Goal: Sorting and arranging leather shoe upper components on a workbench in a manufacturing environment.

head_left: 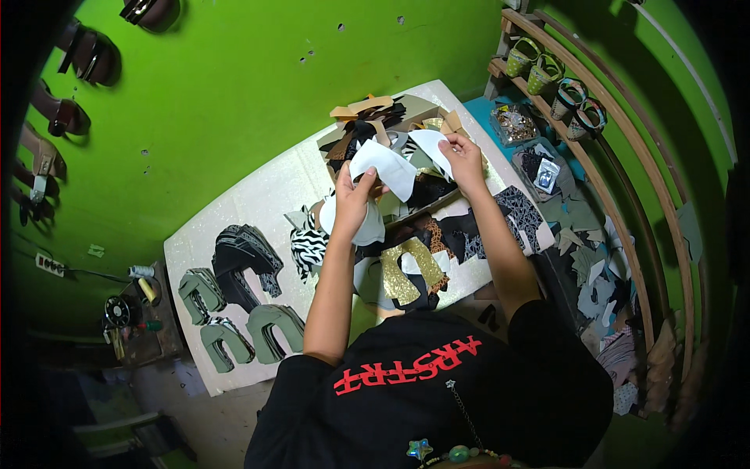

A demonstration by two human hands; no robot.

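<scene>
Raised over the table, my left hand [355, 199] pinches a white cut-out piece [383, 168] between thumb and fingers. A paler curved piece [369, 225] hangs just below that hand, and I cannot tell whether it is gripped too. My right hand [466, 162] is closed on the edge of another white cut-out piece [430, 147]. Beneath both hands is a cardboard box [418, 108] of mixed scraps, partly hidden. Toward me lie a gold glitter U-shaped piece [400, 283] and, on the left, zebra-print pieces [309, 247].
Stacks of black patterned [242, 266] and grey-green U-shaped pieces [273, 332] lie on the pale table [226, 205]. A wooden rack [625, 187] with small basket-like items [544, 74] stands right, beside a plastic tub [513, 125] and loose scraps [598, 293]. Thread spools [142, 271] sit left.
</scene>
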